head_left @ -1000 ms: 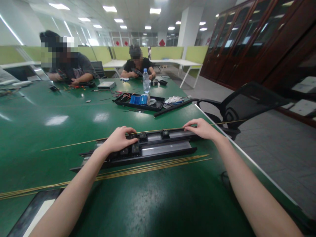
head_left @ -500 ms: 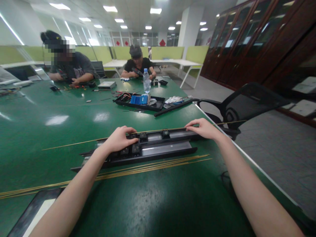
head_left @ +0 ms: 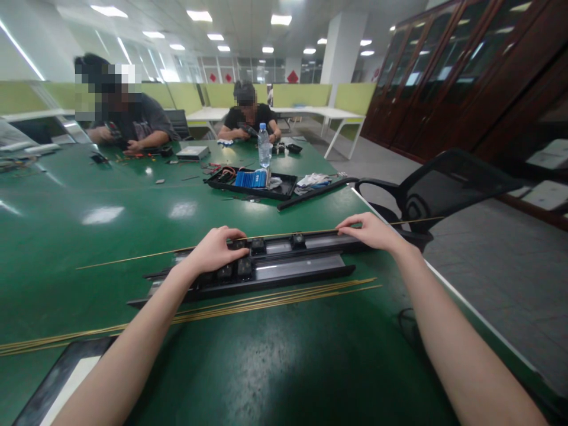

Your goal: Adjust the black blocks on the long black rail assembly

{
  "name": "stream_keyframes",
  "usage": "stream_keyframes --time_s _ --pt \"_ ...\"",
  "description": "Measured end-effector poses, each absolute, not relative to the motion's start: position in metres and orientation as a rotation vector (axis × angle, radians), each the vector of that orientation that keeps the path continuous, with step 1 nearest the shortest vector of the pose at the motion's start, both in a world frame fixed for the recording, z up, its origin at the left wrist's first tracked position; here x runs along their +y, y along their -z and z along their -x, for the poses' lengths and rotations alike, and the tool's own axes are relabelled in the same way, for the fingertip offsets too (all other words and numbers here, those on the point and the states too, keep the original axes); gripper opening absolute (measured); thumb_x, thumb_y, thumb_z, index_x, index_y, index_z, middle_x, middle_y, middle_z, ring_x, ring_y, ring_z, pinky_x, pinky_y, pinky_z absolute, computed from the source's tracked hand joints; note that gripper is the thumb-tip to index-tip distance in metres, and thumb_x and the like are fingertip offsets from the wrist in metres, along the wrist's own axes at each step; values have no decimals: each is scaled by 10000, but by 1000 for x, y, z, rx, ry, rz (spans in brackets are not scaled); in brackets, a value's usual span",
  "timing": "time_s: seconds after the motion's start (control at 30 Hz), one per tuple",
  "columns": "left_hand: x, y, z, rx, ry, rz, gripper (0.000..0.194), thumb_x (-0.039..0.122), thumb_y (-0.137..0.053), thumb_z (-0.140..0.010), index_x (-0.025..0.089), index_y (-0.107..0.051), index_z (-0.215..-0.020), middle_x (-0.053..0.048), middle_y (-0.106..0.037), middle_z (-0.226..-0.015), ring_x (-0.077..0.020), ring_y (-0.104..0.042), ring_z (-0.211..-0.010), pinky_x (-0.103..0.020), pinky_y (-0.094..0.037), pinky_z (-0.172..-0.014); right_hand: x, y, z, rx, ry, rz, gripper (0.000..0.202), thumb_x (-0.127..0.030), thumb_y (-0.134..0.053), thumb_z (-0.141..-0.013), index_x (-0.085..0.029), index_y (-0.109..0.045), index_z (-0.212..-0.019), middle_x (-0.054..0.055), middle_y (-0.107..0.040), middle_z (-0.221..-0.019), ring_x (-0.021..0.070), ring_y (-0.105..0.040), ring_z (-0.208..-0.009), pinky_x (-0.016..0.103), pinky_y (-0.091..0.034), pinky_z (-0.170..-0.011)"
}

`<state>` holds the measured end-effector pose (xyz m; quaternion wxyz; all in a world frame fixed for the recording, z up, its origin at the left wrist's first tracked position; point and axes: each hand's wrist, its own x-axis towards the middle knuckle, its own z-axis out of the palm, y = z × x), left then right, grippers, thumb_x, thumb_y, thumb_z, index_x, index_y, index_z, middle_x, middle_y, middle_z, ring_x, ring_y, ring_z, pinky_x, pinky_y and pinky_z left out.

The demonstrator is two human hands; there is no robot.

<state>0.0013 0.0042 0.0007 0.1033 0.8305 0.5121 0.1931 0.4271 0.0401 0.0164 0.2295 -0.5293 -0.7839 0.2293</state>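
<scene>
**Rod along far edge of upper rail, R hand pinching near table edge**

Thin gold rod (head_left: 133,258) runs L-R along far side of upper rail (head_left: 281,244); L end over green tabletop (head_left: 266,361), R end out past the white table edge (head_left: 468,305), in line w/ the mesh chair (head_left: 452,180). Lower rail (head_left: 302,264) sits just nearer the body, approx. parallel; black blocks (head_left: 244,267) in both.

L hand (head_left: 215,251) part-open over L part of rails, fingers curled at far side, thumb on/by blocks; can't tell if it grips rod too. R hand (head_left: 368,229) nearly closed, thumb + fingertips pinching rod nr R end of upper rail, close to table edge.

Room: tabletop spreads btwn rails & black tray (head_left: 248,191), & on near side btwn rod bundle (head_left: 284,297) & body. Bundle lies just on near side of lower rail, approx. parallel. Dark flat item (head_left: 57,367) at lower L, partly behind L forearm. Gloves (head_left: 313,182) & black strip (head_left: 310,195) R of tray, bottle (head_left: 264,148) behind it. 2 ppl (head_left: 255,115) across table.

Vs 1 s ago: R hand slightly further R along rod; L hand, rails & bundle approx. same.
</scene>
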Motion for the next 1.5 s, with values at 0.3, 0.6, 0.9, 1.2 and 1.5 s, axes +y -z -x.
stream_keyframes --time_s 0.3,0.6,0.9,1.2,1.5 --pt "4 -2 -2 1518 -568 -2439 408 527 -647 -823 205 -753 -1049 -75 -764 -1017 -269 -694 -961 -357 -539 -845 40 -17 -433 -2165 -588 1494 247 -399 -632 -825 -225 -801 -872 33 -805 -942 259 -724 -933 344 -532 -887" --pt "3 -2 -2 1495 -568 -2448 409 509 -652 -824 189 -753 -1057 -81 -766 -1022 -272 -691 -953 -380 -530 -870 42 -14 -440 -2159 -612 1489 248 -399 -632 -831 -220 -799 -871 31 -804 -925 249 -723 -921 331 -521 -900" --pt "4 -3 -3 1515 -552 -2448 418 530 -638 -822 202 -753 -1054 -83 -765 -1021 -278 -687 -970 -378 -530 -869 43 -16 -443 -2183 -587 1504 235 -388 -624 -834 -232 -798 -856 19 -803 -923 247 -724 -914 326 -529 -889" --pt "6 0 -1 1500 -564 -2446 407 520 -647 -821 199 -754 -1047 -80 -763 -1017 -276 -687 -962 -374 -532 -856 42 -17 -445 -2176 -578 1516 235 -396 -628 -827 -238 -797 -864 19 -802 -928 253 -721 -912 334 -539 -879" --pt "5 0 -1 1505 -555 -2435 418 526 -644 -824 194 -752 -1055 -84 -764 -1024 -274 -688 -968 -372 -537 -850 42 -17 -448 -2175 -560 1525 232 -404 -629 -828 -241 -794 -844 18 -802 -928 258 -720 -917 339 -533 -879"
